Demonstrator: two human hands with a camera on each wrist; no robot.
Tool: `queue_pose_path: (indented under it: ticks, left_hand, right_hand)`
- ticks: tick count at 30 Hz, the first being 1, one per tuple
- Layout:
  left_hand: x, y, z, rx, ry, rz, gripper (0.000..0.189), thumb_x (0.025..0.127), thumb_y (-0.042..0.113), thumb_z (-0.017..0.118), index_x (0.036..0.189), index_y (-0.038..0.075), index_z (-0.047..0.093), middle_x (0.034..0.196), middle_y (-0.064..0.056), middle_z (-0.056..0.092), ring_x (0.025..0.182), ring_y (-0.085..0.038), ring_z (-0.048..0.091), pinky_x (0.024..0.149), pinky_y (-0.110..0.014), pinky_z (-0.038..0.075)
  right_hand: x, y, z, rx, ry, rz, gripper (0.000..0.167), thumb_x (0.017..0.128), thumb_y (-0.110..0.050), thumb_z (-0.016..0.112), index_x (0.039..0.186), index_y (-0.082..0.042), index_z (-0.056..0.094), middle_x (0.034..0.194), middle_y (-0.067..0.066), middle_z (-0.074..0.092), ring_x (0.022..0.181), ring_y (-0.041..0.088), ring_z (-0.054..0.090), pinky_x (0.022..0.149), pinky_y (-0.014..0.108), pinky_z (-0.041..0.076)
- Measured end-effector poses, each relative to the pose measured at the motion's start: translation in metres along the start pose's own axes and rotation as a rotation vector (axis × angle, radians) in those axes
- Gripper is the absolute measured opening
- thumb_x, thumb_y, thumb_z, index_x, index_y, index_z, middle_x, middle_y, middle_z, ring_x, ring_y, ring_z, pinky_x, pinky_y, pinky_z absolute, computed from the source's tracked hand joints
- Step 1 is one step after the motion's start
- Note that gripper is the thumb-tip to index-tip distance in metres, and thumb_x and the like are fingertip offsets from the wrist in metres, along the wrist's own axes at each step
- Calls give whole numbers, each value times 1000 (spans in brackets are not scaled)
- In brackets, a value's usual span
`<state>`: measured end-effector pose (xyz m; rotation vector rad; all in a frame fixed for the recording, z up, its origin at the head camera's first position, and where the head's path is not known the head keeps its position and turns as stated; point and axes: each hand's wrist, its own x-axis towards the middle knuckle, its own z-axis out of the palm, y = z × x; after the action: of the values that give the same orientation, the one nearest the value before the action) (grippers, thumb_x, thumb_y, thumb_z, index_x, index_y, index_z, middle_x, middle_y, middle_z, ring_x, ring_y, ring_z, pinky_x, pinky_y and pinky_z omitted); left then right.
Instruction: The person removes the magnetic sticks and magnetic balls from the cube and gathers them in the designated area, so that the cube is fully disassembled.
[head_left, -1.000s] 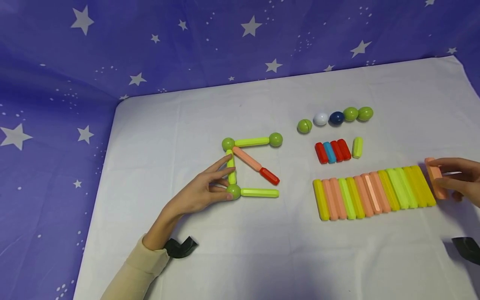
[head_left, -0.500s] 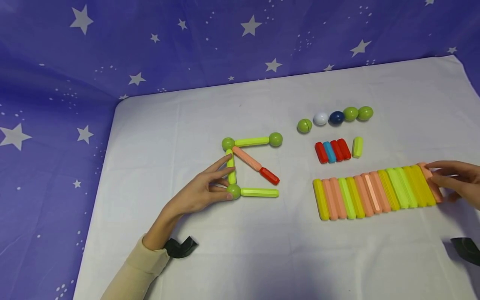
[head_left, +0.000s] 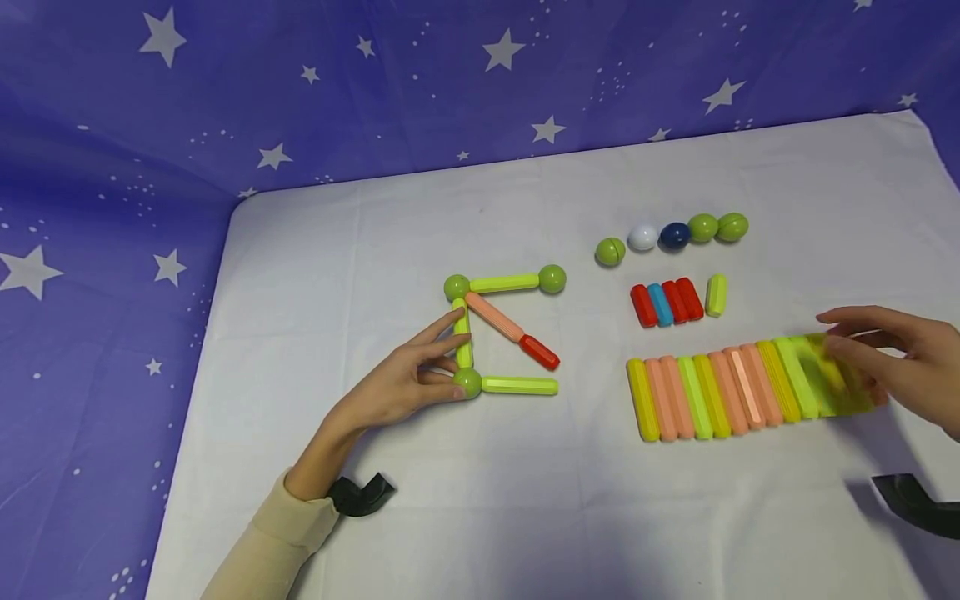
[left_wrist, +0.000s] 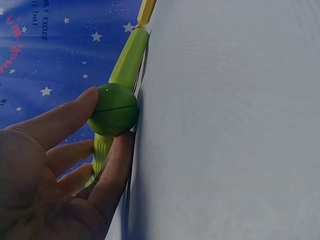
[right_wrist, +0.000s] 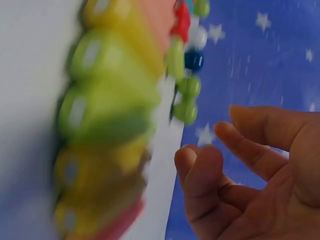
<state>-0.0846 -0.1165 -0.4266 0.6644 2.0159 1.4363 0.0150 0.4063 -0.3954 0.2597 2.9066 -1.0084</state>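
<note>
My left hand (head_left: 405,379) holds the lower green ball (head_left: 470,381) of a magnetic building-stick figure between thumb and fingers. In the left wrist view this ball (left_wrist: 115,111) has a seam round its middle. A short lime stick (head_left: 462,343) links it to an upper green ball (head_left: 456,287). More lime sticks run right from both balls, and a ribbed salmon stick (head_left: 495,317) slants down to a short red one (head_left: 539,352). My right hand (head_left: 903,354) hovers with nothing in it over the right end of a row of long sticks (head_left: 705,396), partly hiding the last ones.
Behind the long row lie short red and blue sticks (head_left: 660,304) and a single short lime stick (head_left: 716,295). Farther back is a line of green, white and dark blue balls (head_left: 675,236). A purple starry curtain (head_left: 420,83) borders the white-covered table (head_left: 337,250).
My right hand set a salmon stick against the right end of the long row, let go of it, and moved left over the row. My left hand stayed on the ball.
</note>
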Motion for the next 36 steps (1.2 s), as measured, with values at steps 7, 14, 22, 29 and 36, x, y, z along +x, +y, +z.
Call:
queue_pose_path:
  ticks: [7, 14, 22, 29, 36]
  left_hand:
    - [1, 0, 0, 8, -1, 3, 68, 86, 6, 78, 145, -3, 45, 163, 8, 16, 113, -22, 59, 91, -27, 53]
    - [1, 0, 0, 3, -3, 2, 69, 86, 6, 78, 145, -3, 44, 163, 8, 15, 113, -22, 59, 91, -28, 53]
    - [1, 0, 0, 6, -5, 8, 70, 85, 7, 78, 145, -4, 43, 163, 7, 15, 114, -22, 59, 91, -27, 53]
    - [1, -1, 0, 3, -1, 3, 71, 85, 6, 79, 145, -4, 43, 163, 7, 15, 114, -21, 59, 91, -27, 53]
    - [1, -1, -1, -3, -2, 2, 70, 85, 6, 78, 145, -4, 43, 163, 7, 15, 114, -22, 59, 91, -27, 53]
  right_hand:
    - [8, -59, 24, 7, -194, -164, 29, 93, -11, 69, 122, -6, 67, 114, 13, 65, 89, -1, 52, 70, 10, 42]
    - [17, -118, 56, 132, -338, -349, 29, 93, -7, 69, 121, -10, 67, 111, 3, 66, 95, 9, 60, 72, 23, 55]
    - [34, -166, 93, 155, -443, -401, 27, 93, -5, 66, 120, -9, 68, 110, 1, 66, 96, 13, 60, 80, 34, 54]
    - [44, -188, 128, 145, -506, -419, 28, 90, -6, 69, 119, -8, 68, 101, 0, 66, 94, 16, 59, 84, 39, 51]
    - [51, -199, 145, 94, -502, -421, 32, 87, -7, 73, 119, -9, 67, 100, 1, 65, 94, 20, 58, 83, 39, 50]
